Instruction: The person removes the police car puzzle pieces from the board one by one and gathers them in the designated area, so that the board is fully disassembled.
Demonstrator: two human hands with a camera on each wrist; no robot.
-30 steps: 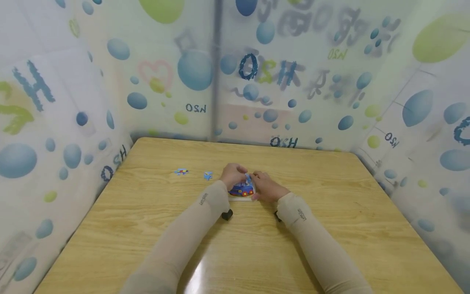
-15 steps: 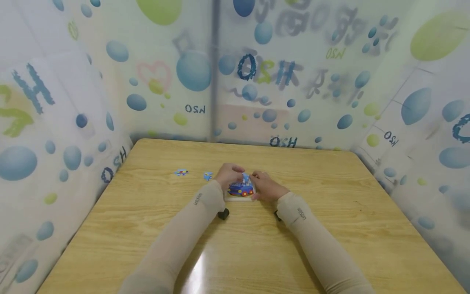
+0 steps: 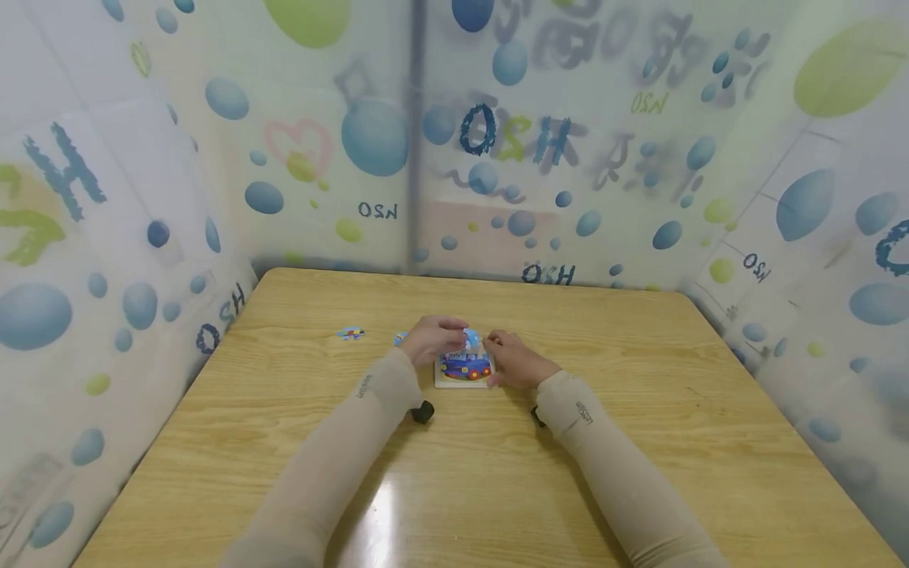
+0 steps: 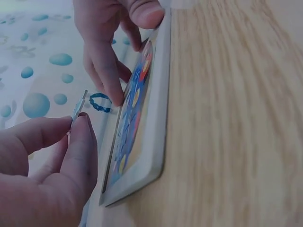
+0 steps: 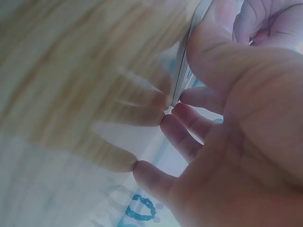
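A small square jigsaw puzzle board (image 3: 461, 385) with a pale frame lies on the table, its picture a blue vehicle with red and yellow parts. Between thumb and fingers my left hand (image 3: 430, 341) pinches a thin puzzle piece (image 4: 78, 108), held up over the board's left side. My right hand (image 3: 524, 364) holds the board's right edge; in the left wrist view the thumb lies near one corner and the fingers (image 4: 108, 71) reach the far side. The right wrist view shows the board's thin edge (image 5: 182, 61) between thumb and index finger, other fingertips on the tabletop.
Two loose pieces lie left of the board: a multicoloured piece (image 3: 351, 333) and a blue one (image 3: 401, 339), partly hidden by the left hand. The wooden table (image 3: 639, 473) meets bubble-patterned curtain walls (image 3: 341, 237) at its back and sides.
My left hand has moved a little left, pinching the piece, uncovering more of the board and partly covering the nearer loose piece. The right hand stays at the board's edge.
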